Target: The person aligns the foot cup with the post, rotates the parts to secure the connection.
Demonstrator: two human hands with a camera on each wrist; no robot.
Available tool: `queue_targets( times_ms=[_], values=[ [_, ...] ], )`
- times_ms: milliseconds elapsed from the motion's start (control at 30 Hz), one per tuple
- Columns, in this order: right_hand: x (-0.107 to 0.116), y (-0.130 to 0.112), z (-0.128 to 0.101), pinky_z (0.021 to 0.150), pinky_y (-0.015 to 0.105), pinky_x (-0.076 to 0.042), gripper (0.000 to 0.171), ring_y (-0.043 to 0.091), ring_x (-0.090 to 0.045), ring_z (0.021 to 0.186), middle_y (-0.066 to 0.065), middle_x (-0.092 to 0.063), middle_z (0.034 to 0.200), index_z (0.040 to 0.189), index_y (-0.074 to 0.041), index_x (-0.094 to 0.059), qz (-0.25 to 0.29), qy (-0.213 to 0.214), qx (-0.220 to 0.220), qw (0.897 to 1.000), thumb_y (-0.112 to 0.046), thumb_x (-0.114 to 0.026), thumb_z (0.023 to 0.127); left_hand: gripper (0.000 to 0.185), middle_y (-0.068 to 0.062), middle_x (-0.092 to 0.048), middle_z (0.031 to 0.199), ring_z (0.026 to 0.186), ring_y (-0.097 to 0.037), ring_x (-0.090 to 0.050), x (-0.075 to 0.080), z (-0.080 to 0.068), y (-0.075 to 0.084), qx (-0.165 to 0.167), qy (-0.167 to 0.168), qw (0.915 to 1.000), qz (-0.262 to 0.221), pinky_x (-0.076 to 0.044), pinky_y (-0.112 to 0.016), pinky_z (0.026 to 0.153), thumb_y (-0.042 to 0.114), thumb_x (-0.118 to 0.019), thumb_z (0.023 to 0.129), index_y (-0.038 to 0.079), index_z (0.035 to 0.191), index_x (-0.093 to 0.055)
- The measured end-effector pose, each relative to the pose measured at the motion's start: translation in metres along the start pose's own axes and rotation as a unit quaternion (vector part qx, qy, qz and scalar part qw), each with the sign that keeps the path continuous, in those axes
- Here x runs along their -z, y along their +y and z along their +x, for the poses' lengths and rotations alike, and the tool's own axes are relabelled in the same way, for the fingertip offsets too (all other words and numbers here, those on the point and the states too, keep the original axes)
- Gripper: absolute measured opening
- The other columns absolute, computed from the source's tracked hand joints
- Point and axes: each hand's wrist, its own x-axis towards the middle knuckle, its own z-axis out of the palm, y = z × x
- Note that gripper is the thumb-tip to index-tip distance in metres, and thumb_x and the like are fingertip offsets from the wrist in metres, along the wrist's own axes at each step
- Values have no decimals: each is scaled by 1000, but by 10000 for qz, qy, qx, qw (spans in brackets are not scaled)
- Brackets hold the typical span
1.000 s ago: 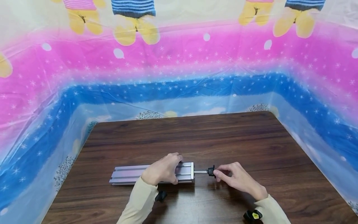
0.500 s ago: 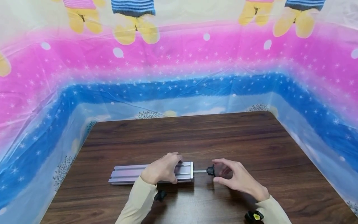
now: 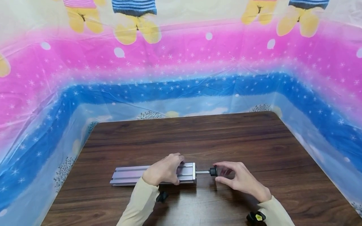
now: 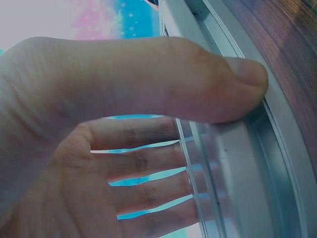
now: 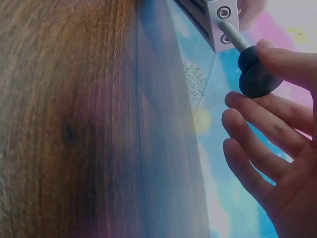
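Note:
A silver aluminium profile (image 3: 131, 176) with long grooves lies lengthwise on the table. My left hand (image 3: 165, 171) grips it near its right end, thumb on the near side and fingers over the far side. From the plate on that end (image 5: 215, 39), fixed with screws, sticks out a threaded rod (image 3: 203, 172). On the rod's tip sits a black levelling foot (image 5: 258, 74). My right hand (image 3: 240, 179) has its thumb and forefinger curved round the foot from both sides. In the right wrist view the thumb meets the foot, while the other fingers spread below it.
The dark wood-grain table (image 3: 181, 135) has rounded far corners. A printed pink and blue cloth (image 3: 175, 62) surrounds it on the back and both sides. Black wrist straps (image 3: 255, 217) show at both sleeves.
My right thumb and forefinger first pinched the foot, then spread apart, and now close in round it again. My left hand and the profile have stayed in place.

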Motion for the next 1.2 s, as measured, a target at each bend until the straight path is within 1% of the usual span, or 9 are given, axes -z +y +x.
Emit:
queue_targets(
  times_ms=[133,300,433,600,700,867,1033,1133,1200],
  values=[
    [-1,0,1,69,26,-57,36,-2,-64,76,-7,-74,93,124,-6,-70,16,-112,-188,9998,-24,-75,93,57,-11,-63,106,86,-19,-54,1,-1,0,2,-18,10000,-30,-51,-36,76,3,-92,61,-4,112,-66],
    [-1,0,2,67,25,-56,29,-1,-63,76,-8,-72,88,116,-6,-73,75,-209,-417,9989,-26,-71,95,57,-11,-63,107,86,-19,-53,1,-1,0,22,-46,10000,-64,-51,-36,76,3,-91,62,-3,113,-66],
    [-1,0,3,66,24,-55,27,-2,-62,76,-9,-72,86,113,-5,-74,82,-252,-522,9983,-26,-68,97,56,-12,-63,107,85,-19,-52,2,-1,1,20,-51,9999,-96,-50,-35,75,2,-90,63,-3,113,-66],
    [-2,1,4,64,24,-55,26,-1,-62,75,-8,-73,86,111,-5,-75,85,-306,-560,9979,-26,-65,99,56,-11,-63,107,84,-18,-52,2,-2,2,5,-40,10000,-61,-50,-34,74,2,-90,63,-3,113,-66],
    [-2,2,5,63,23,-53,24,0,-62,74,-7,-75,88,108,-8,-76,51,-338,-590,9977,-27,-63,100,56,-11,-63,106,84,-18,-52,2,-2,2,21,-47,10000,-46,-49,-34,74,2,-90,63,-3,114,-66],
    [-3,3,5,59,22,-50,22,3,-62,68,-5,-75,81,96,-13,-77,75,-333,-560,9978,-25,-60,102,57,-11,-63,108,85,-19,-52,2,-2,2,49,-82,9999,-59,-50,-35,75,2,-90,63,-3,115,-66],
    [-5,6,4,62,24,-53,28,7,-68,69,-5,-74,75,87,-14,-76,162,-362,-524,9978,-22,-55,104,57,-10,-63,106,85,-18,-53,1,-1,2,37,-56,10000,-55,-50,-35,75,1,-89,62,-3,113,-66],
    [-5,7,3,64,23,-53,28,5,-68,70,-6,-74,75,89,-15,-76,157,-384,-601,9973,-23,-54,105,55,-8,-62,102,83,-17,-52,1,-1,1,8,12,10000,-23,-50,-33,73,1,-89,60,-2,111,-67],
    [-5,8,2,66,23,-53,22,3,-67,73,-8,-74,79,98,-13,-76,131,-330,-612,9975,-25,-58,103,55,-7,-62,99,82,-17,-52,1,0,0,-13,56,10000,-8,-49,-33,72,1,-88,59,-2,109,-67]
  ],
)
